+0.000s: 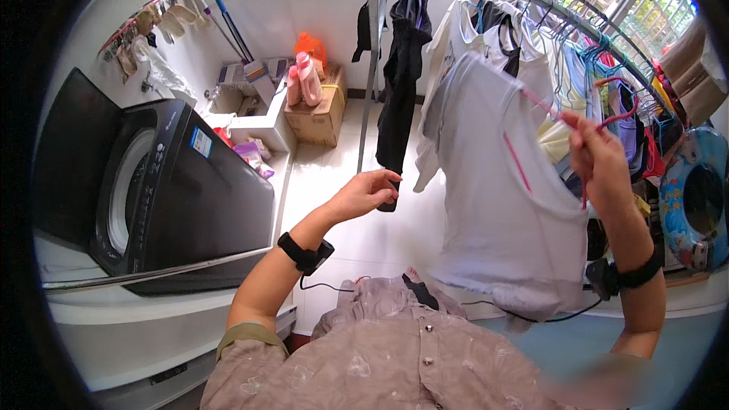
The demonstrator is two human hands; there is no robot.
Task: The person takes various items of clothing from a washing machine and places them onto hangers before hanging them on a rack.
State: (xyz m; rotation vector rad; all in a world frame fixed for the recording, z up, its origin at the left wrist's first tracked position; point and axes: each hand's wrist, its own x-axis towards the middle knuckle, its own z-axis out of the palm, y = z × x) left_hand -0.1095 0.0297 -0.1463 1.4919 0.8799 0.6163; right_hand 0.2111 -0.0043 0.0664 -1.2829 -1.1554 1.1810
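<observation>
A pink clothes hanger [619,117] is gripped in my right hand [598,159], at the right of the view. From it hangs a white sleeveless top [507,228], somewhat blurred, with the hanger's pink bar showing through the armhole and neck opening. My left hand [367,193] is at the middle, fingers loosely bent and apart, holding nothing. Just behind its fingertips hangs a black garment [401,97] from the metal clothes rack [547,3]. Beyond the white top, light-coloured shirts [447,74] and many other clothes hang on the same rack.
A black washing machine [222,193] with its lid raised stands at left. Behind it are a white sink [250,119] and a cardboard box [319,119] bearing pink bottles [309,80]. The rack's upright post [370,68] stands ahead. A blue swim ring [680,199] is at far right.
</observation>
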